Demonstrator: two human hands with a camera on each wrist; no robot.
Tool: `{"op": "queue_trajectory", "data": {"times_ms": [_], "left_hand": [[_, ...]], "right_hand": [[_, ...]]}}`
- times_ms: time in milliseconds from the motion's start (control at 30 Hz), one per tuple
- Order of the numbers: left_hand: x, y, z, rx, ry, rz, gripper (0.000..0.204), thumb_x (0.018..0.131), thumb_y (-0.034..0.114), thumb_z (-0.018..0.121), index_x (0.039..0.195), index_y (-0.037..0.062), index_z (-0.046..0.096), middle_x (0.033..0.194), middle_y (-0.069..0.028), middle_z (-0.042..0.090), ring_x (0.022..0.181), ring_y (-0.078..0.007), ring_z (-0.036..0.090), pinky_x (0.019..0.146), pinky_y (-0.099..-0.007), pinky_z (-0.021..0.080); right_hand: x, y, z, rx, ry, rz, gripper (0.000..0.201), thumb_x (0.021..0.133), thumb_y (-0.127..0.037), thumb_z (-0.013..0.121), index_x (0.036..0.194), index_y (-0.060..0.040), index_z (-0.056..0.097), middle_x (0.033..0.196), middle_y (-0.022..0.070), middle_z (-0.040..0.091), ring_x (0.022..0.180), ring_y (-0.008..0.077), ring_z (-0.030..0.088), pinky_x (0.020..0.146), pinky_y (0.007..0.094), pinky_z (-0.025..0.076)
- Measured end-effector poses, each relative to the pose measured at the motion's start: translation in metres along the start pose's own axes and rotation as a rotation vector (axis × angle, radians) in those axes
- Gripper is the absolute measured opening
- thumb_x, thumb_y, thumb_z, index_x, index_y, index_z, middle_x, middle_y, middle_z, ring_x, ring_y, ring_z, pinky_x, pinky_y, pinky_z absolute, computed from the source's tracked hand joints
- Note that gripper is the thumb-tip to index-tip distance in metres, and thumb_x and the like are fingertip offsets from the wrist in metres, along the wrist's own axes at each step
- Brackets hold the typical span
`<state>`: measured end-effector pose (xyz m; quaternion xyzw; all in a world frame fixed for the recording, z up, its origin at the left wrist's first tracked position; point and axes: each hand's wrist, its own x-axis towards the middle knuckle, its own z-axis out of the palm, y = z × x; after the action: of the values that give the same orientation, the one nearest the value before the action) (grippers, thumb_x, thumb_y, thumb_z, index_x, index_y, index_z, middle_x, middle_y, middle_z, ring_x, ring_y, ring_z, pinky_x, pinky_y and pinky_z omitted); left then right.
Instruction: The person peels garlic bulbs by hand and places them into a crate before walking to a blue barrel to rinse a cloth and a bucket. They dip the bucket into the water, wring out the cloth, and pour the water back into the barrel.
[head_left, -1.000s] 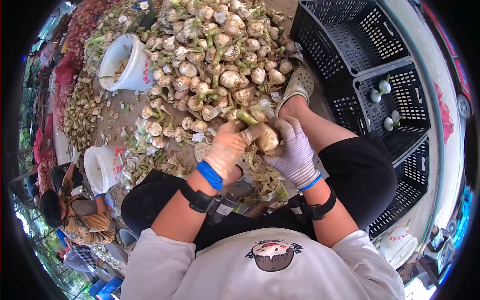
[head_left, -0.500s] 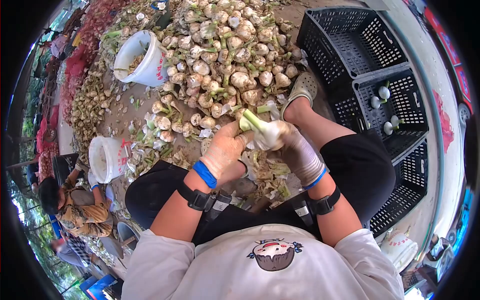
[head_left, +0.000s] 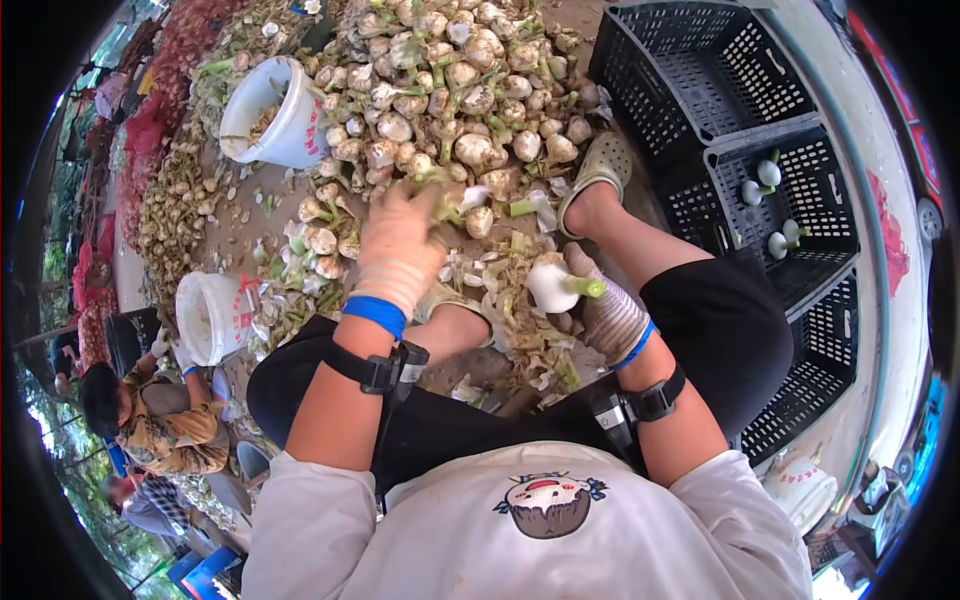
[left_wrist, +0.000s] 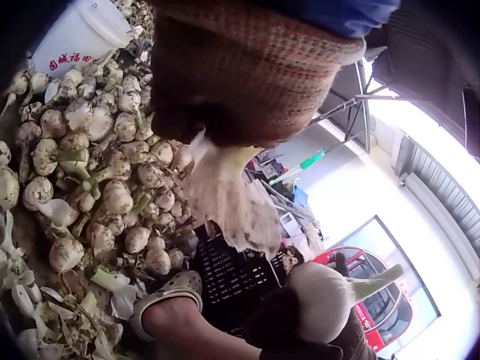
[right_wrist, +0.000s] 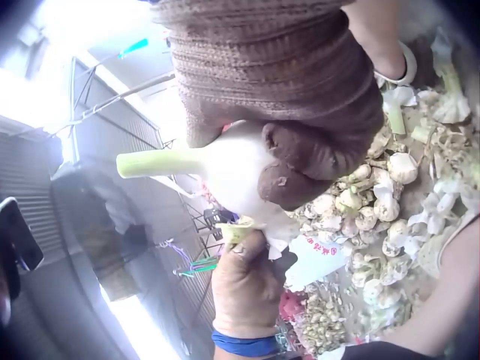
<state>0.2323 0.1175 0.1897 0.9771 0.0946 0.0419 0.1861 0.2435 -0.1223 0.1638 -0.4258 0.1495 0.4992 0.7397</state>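
Observation:
A garlic bulb (head_left: 550, 284), white and smooth with a short green stem, is gripped in my gloved right hand (head_left: 608, 308). Its stem points right in the head view; in the right wrist view the fingers (right_wrist: 300, 161) curl around the bulb. My gloved left hand (head_left: 402, 240), apart from the bulb and blurred at the fingers, pinches a strip of papery garlic skin (left_wrist: 232, 199). Below that hand lies the near edge of a heap of soil-stained garlic bulbs (head_left: 470, 100).
Black plastic crates (head_left: 708, 140) line the right side, one holding several white bulbs (head_left: 778, 244). White buckets (head_left: 300, 125) stand on the left. Peeled skins and stem scraps (head_left: 525, 345) litter the ground between my feet. Another person (head_left: 165, 425) sits at far left.
The brownish bulb in both hands has become white as its outer skin came off. My left hand has moved away up and left with the skin; the bulb stays in my right hand.

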Motion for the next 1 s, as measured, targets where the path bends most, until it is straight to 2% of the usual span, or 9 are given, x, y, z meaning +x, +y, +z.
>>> {"op": "queue_trajectory", "data": {"times_ms": [67, 133, 167, 267, 533, 633, 800, 900, 1000], "left_hand": [[-0.011, 0.01, 0.019, -0.351, -0.131, 0.139, 0.045, 0.073, 0.008, 0.061, 0.117, 0.0128, 0.051, 0.106, -0.0175, 0.057, 0.091, -0.0339, 0.058, 0.079, -0.0385, 0.047], [-0.023, 0.03, 0.019, -0.528, -0.202, 0.208, 0.054, 0.072, 0.009, 0.061, 0.124, 0.0153, 0.047, 0.108, -0.0184, 0.057, 0.092, -0.0348, 0.057, 0.078, -0.0395, 0.048], [-0.028, 0.05, 0.002, -0.482, -0.248, 0.188, 0.051, 0.073, 0.009, 0.061, 0.122, 0.0123, 0.047, 0.104, -0.018, 0.058, 0.09, -0.0358, 0.057, 0.076, -0.0401, 0.048], [-0.037, 0.068, -0.005, -0.297, -0.259, 0.207, 0.045, 0.072, 0.007, 0.06, 0.115, 0.0074, 0.048, 0.095, -0.0167, 0.06, 0.085, -0.0368, 0.058, 0.072, -0.0413, 0.048], [-0.034, 0.054, 0.011, -0.083, -0.063, 0.413, 0.041, 0.068, 0.002, 0.055, 0.108, 0.0095, 0.051, 0.089, -0.0154, 0.056, 0.082, -0.0346, 0.056, 0.07, -0.0413, 0.047], [-0.022, 0.027, 0.014, -0.048, -0.051, 0.428, 0.037, 0.068, 0.002, 0.055, 0.105, 0.0098, 0.056, 0.094, -0.0152, 0.055, 0.09, -0.0329, 0.054, 0.075, -0.0402, 0.048], [-0.014, 0.006, 0.012, -0.002, -0.101, 0.207, 0.034, 0.07, 0.006, 0.059, 0.103, 0.0107, 0.058, 0.096, -0.0155, 0.055, 0.092, -0.0345, 0.054, 0.077, -0.0398, 0.047], [-0.023, 0.011, 0.017, -0.589, -0.359, 0.087, 0.035, 0.071, 0.012, 0.063, 0.105, 0.0058, 0.057, 0.092, -0.0158, 0.056, 0.088, -0.0307, 0.057, 0.076, -0.0362, 0.046], [-0.035, 0.032, 0.005, -0.587, -0.198, 0.501, 0.04, 0.073, 0.017, 0.068, 0.107, 0.0003, 0.055, 0.093, -0.0155, 0.059, 0.085, -0.0235, 0.058, 0.077, -0.0327, 0.045]], "right_hand": [[0.001, -0.003, -0.001, 0.024, -0.099, -0.044, 0.046, 0.085, -0.05, 0.053, 0.099, -0.0065, 0.056, 0.079, 0.0012, 0.06, 0.06, 0.0085, 0.055, 0.048, 0.0193, 0.042], [0.012, 0.008, 0.003, -0.073, -0.001, -0.172, 0.045, 0.085, -0.048, 0.055, 0.1, -0.0059, 0.057, 0.081, 0.0005, 0.06, 0.065, 0.008, 0.055, 0.056, 0.0201, 0.043], [0.016, 0.012, 0.004, -0.174, 0.097, -0.304, 0.043, 0.084, -0.045, 0.057, 0.101, -0.0053, 0.057, 0.084, -0.0001, 0.059, 0.071, 0.0075, 0.054, 0.064, 0.0208, 0.044], [0.018, 0.011, -0.002, -0.388, 0.166, -0.257, 0.045, 0.082, -0.038, 0.063, 0.108, -0.0015, 0.059, 0.091, 0.0035, 0.061, 0.077, 0.0095, 0.053, 0.071, 0.0235, 0.043], [0.007, 0.006, 0.005, -0.281, -0.049, -0.21, 0.05, 0.077, -0.031, 0.069, 0.114, -0.0014, 0.052, 0.095, 0.0026, 0.059, 0.082, 0.0108, 0.055, 0.075, 0.0239, 0.046], [-0.003, -0.006, 0.017, -0.407, -0.074, -0.182, 0.068, 0.065, -0.019, 0.078, 0.12, 0.0007, 0.044, 0.101, 0.0049, 0.057, 0.093, 0.0118, 0.054, 0.085, 0.0256, 0.043], [0.002, -0.001, 0.011, -0.57, -0.059, -0.214, 0.069, 0.068, -0.028, 0.077, 0.119, 0.0022, 0.043, 0.101, 0.0059, 0.057, 0.093, 0.0127, 0.054, 0.085, 0.026, 0.043], [0.008, 0.005, 0.006, -0.419, 0.054, -0.277, 0.067, 0.076, -0.046, 0.067, 0.12, -0.0003, 0.046, 0.1, 0.0073, 0.057, 0.096, 0.0115, 0.05, 0.086, 0.0273, 0.04], [0.018, 0.008, -0.001, -0.259, 0.023, -0.221, 0.06, 0.078, -0.045, 0.065, 0.116, -0.001, 0.051, 0.1, 0.0057, 0.056, 0.093, 0.0113, 0.049, 0.082, 0.026, 0.041]]}}
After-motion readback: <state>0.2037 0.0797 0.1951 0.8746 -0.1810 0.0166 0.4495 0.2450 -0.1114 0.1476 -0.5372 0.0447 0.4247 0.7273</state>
